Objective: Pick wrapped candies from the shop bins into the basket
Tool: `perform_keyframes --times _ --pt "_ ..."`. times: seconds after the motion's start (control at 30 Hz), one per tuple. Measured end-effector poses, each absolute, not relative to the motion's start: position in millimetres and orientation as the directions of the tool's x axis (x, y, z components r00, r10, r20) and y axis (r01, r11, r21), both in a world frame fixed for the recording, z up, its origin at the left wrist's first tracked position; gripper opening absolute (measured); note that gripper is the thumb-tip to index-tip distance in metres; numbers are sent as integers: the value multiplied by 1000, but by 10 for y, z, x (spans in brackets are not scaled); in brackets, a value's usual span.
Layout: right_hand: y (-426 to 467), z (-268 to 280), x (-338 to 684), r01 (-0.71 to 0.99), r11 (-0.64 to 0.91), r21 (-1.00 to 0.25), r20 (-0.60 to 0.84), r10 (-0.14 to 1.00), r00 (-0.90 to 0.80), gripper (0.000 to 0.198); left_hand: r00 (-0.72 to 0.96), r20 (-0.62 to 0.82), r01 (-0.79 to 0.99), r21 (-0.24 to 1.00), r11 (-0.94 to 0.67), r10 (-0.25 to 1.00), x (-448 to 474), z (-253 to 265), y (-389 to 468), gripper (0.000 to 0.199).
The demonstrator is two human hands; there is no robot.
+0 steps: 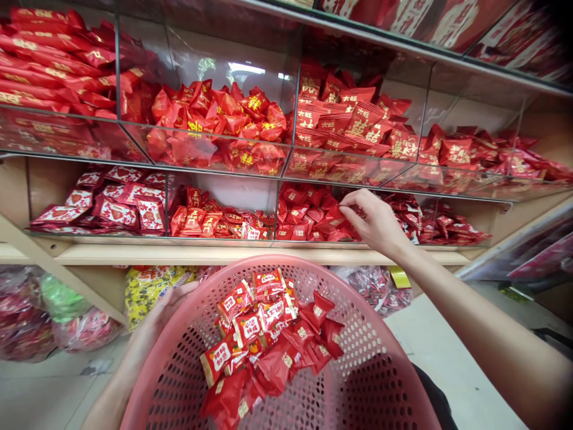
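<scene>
My left hand (157, 312) grips the left side of a round pink plastic basket (385, 334) full of small holes; some of its fingers are hidden behind the rim. Inside lie several red wrapped candies, some with white-and-orange labels (248, 327) and some plain red with a small gold mark (275, 361). My right hand (369, 218) reaches into a lower shelf compartment, thumb and forefinger pinched at the edge of a red candy packet (330, 221). That packet rests among similar red packets (295, 214).
Clear dividers split the shelves, with a glass front lip (215, 152) above my right hand. Red candies (219, 119) fill the upper bins, and heart-printed packets (119, 210) lie lower left. A wooden ledge (111, 254) runs behind the basket. Bagged sweets (150, 292) stand below.
</scene>
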State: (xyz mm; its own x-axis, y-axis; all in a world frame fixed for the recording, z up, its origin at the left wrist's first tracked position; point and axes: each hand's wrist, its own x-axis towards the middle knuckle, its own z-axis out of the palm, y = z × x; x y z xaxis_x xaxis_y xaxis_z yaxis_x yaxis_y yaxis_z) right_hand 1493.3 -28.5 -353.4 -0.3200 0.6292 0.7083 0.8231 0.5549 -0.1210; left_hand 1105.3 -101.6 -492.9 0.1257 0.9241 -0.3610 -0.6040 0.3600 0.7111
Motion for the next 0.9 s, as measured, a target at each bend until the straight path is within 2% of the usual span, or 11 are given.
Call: perform_keyframes --times 0.1,0.17,0.3,0.4,0.57,0.77,0.9 --pt "-606 -3509 14822 826 507 -248 701 682 -208 8 85 -396 -598 714 365 914 11087 -4884 -1033 37" --pt "-813 -3585 14679 793 472 -386 612 774 -163 9 59 -408 -590 722 362 911 11104 -4858 -1035 36" --pt "-1143 -3919 14279 617 368 -695 287 930 -230 12 38 -385 -582 741 334 922 11104 -4853 -1026 33" --pt "-1278 -4220 13992 494 207 -845 67 956 -286 10 35 -378 -559 760 331 925 11095 -4862 -1032 35" --pt "-1341 -4564 13690 383 -10 -924 -151 928 -340 14 21 -366 -541 778 319 930 11111 -4842 -1062 35" --pt "-1388 -4734 13420 286 -255 -924 -349 868 -352 18 -24 -345 -474 830 293 938 11139 -4821 -1073 34" --pt "-1402 -4826 13329 330 -299 -895 -402 861 -310 18 -22 -332 -468 837 284 943 11131 -4841 -1074 33"
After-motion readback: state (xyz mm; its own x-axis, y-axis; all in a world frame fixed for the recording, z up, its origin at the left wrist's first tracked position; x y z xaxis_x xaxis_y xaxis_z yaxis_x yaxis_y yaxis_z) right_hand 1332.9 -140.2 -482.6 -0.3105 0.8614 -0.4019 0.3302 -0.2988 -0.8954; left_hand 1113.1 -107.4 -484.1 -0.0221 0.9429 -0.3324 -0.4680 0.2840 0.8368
